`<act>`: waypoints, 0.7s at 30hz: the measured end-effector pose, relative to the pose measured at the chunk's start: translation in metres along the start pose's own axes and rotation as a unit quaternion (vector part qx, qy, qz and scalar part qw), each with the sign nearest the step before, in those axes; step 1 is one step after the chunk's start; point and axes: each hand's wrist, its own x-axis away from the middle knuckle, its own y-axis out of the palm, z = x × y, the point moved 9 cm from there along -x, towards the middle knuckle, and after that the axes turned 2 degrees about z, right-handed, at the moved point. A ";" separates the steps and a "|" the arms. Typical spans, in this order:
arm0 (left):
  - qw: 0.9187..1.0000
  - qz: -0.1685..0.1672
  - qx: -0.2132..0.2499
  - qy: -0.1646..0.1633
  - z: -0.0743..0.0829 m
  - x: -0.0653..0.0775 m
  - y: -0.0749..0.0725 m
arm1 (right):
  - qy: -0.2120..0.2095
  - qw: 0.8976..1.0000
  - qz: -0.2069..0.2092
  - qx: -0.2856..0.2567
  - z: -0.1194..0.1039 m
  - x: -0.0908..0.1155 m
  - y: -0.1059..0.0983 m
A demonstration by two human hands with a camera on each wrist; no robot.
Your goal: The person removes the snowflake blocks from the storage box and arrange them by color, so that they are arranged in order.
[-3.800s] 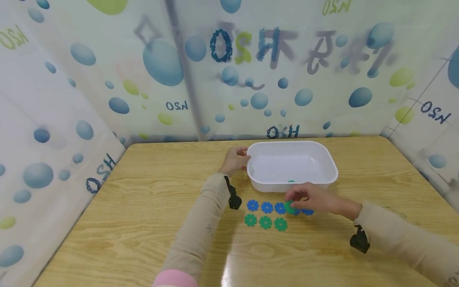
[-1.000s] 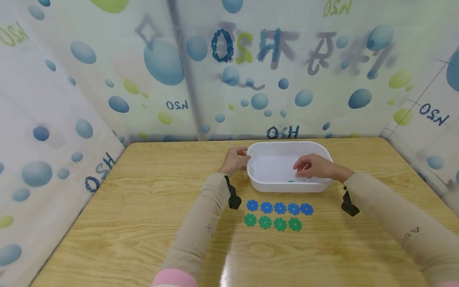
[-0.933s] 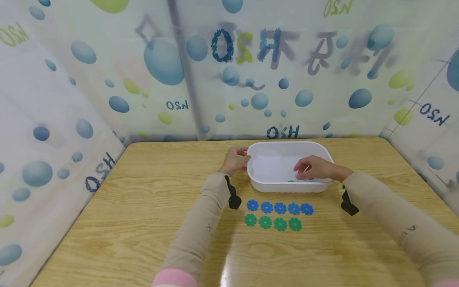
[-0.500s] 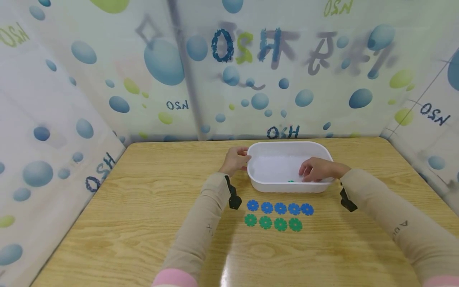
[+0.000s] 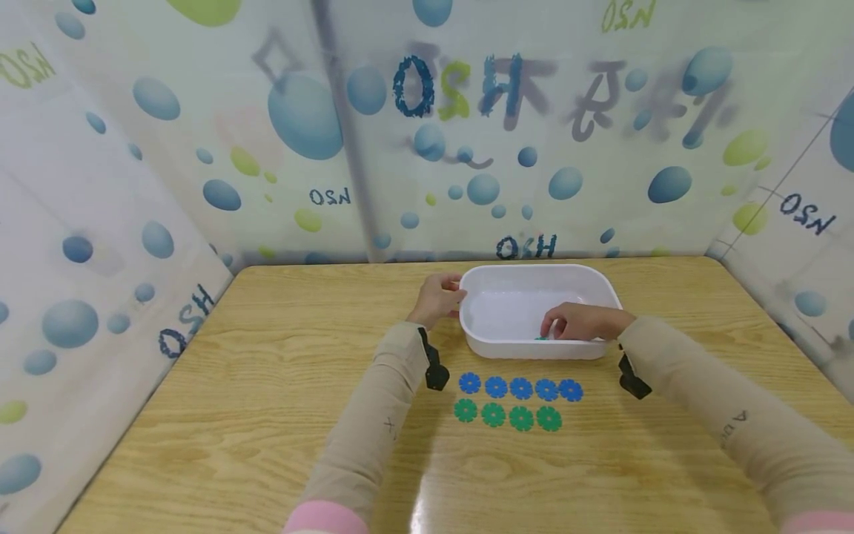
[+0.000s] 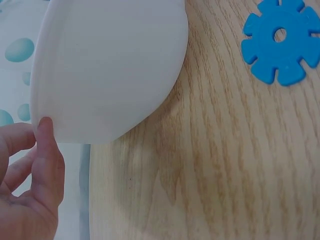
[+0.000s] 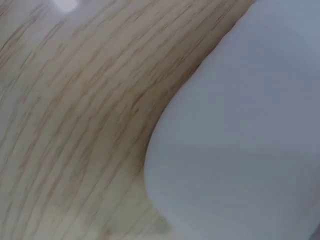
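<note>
My left hand [image 5: 437, 298] holds the left rim of a white plastic basin [image 5: 527, 348] between thumb and fingers; in the left wrist view the thumb of the left hand [image 6: 46, 170] presses on the basin wall [image 6: 110, 75]. Inside the basin, near its front wall, my right hand [image 5: 580, 322] reaches down with bent fingers. A green snowflake building disc [image 5: 541, 339] peeks out right at its fingertips; I cannot tell whether they grip it. The right wrist view shows only the basin's outer wall [image 7: 240, 140] and wood, with the hand hidden.
In front of the basin lies a row of several blue snowflake discs [image 5: 522, 388], with a row of several green ones [image 5: 521, 418] nearer to me. Everything stands on a wooden table [image 5: 267, 415]. A wall sheet printed with bubbles [image 5: 303, 115] rises behind it.
A green disc in my right hand has joined the green row. The right hand then went back into the basin, moving lately toward the green disc at the front. The left hand keeps its place.
</note>
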 end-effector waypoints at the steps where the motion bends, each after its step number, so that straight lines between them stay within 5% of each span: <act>1: 1.000 -0.001 0.001 0.001 0.000 0.000 0.000 | 0.001 1.000 0.003 -0.002 -0.001 -0.002 0.001; 21: 1.000 -0.004 0.011 0.007 -0.002 -0.002 -0.001 | -0.018 0.999 0.025 0.010 -0.033 -0.038 0.011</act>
